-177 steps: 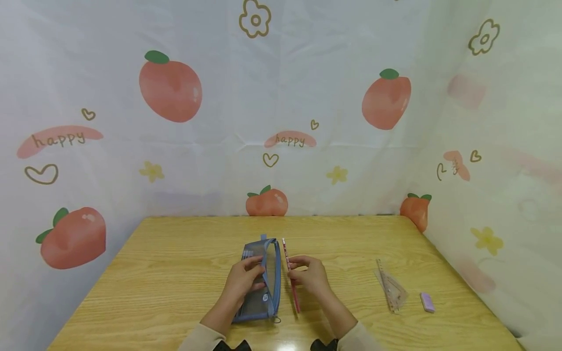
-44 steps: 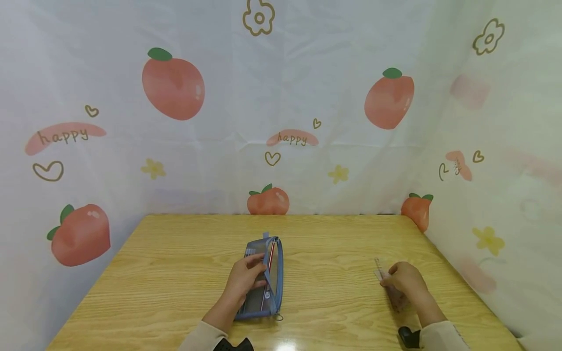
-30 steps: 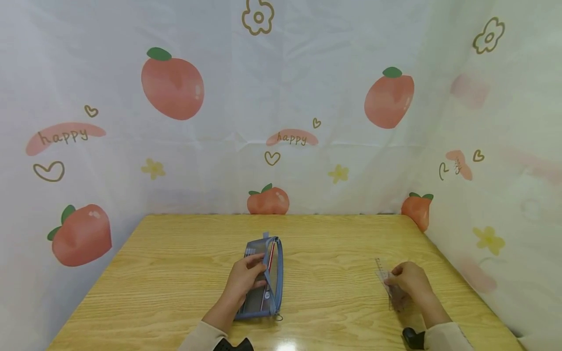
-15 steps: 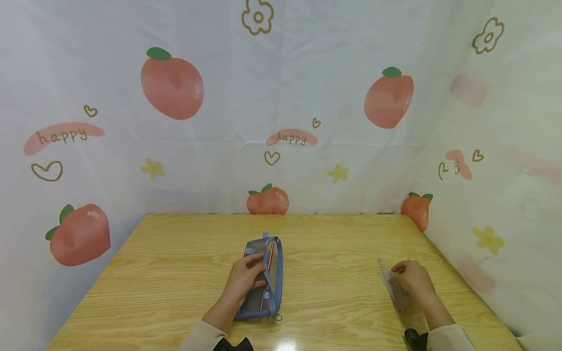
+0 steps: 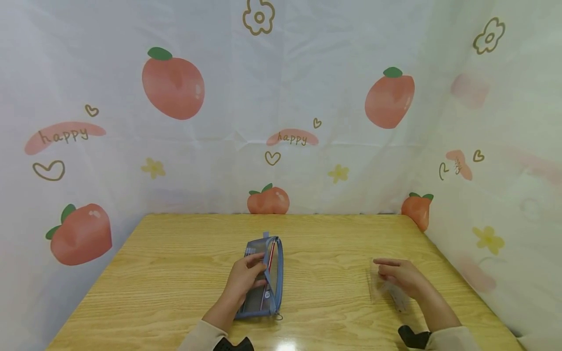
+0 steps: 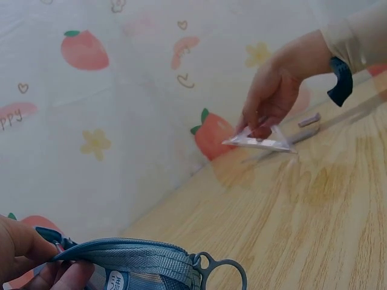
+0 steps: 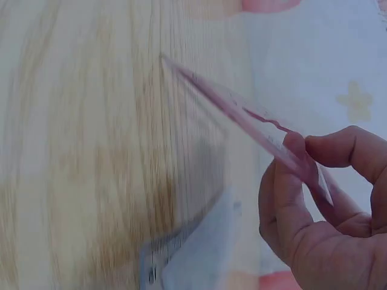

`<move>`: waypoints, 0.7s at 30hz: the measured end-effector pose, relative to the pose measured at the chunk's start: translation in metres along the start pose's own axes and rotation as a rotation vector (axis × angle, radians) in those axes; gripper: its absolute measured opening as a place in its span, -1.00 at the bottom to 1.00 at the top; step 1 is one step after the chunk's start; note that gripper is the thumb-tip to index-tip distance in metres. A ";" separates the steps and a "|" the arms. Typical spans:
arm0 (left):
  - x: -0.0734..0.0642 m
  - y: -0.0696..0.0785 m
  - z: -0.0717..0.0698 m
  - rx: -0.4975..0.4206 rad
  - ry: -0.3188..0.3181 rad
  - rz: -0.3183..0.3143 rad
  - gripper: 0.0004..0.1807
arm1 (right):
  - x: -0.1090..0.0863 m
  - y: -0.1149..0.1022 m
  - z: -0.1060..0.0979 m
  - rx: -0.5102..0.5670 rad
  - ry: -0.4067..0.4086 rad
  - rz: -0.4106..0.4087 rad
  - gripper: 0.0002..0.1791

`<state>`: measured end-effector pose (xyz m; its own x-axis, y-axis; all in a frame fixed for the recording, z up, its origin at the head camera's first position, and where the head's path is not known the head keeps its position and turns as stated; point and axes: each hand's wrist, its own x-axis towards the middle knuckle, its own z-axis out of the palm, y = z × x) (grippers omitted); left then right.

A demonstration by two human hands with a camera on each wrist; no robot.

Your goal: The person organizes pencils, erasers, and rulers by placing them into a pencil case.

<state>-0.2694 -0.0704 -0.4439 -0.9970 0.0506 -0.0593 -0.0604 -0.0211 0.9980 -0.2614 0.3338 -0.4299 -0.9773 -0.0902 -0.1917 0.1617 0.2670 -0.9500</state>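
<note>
My left hand [image 5: 243,282] grips the rim of a blue mesh pencil case [image 5: 255,303] at the table's middle, its zipped mouth held apart. Inside the case a red pencil [image 5: 272,254] shows through the gap. On the right, thumb and fingers of my right hand [image 5: 406,279] pinch a clear set square [image 7: 242,121], raised off the table and tilted. Below it a clear straight ruler [image 5: 399,298] lies on the wood, and a pale triangular shape overlaps it in the right wrist view. A small purple eraser [image 6: 309,120] lies beyond the ruler; the right arm hides it from the head view.
The wooden table [image 5: 184,273] meets a white cloth backdrop [image 5: 219,97] printed with peaches at its back and right side. A metal ring [image 6: 227,275] hangs from the case's zip end. Dark straps sit on both wrists.
Earlier the right hand held the pencil beside the case; now the pencil is inside. The right hand moved to the rulers and has lifted the set square off the straight ruler. The left hand stays.
</note>
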 end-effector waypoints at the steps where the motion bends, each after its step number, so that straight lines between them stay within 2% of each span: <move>1: 0.000 0.000 0.000 -0.002 -0.001 -0.001 -0.56 | 0.001 0.000 0.001 0.006 -0.009 -0.002 -0.46; 8: -0.001 0.001 0.000 0.000 -0.003 -0.004 -0.57 | 0.006 -0.003 0.011 0.072 -0.041 0.017 -0.44; 16: -0.002 0.002 0.000 0.000 -0.003 -0.002 -0.58 | 0.008 -0.005 0.022 0.058 0.000 0.022 -0.48; 21: -0.002 0.003 -0.001 -0.002 -0.004 -0.004 -0.58 | 0.009 -0.003 0.026 0.109 -0.043 0.009 -0.52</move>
<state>-0.2673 -0.0715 -0.4412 -0.9965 0.0544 -0.0628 -0.0641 -0.0233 0.9977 -0.2668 0.3072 -0.4353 -0.9693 -0.1299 -0.2089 0.1871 0.1622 -0.9689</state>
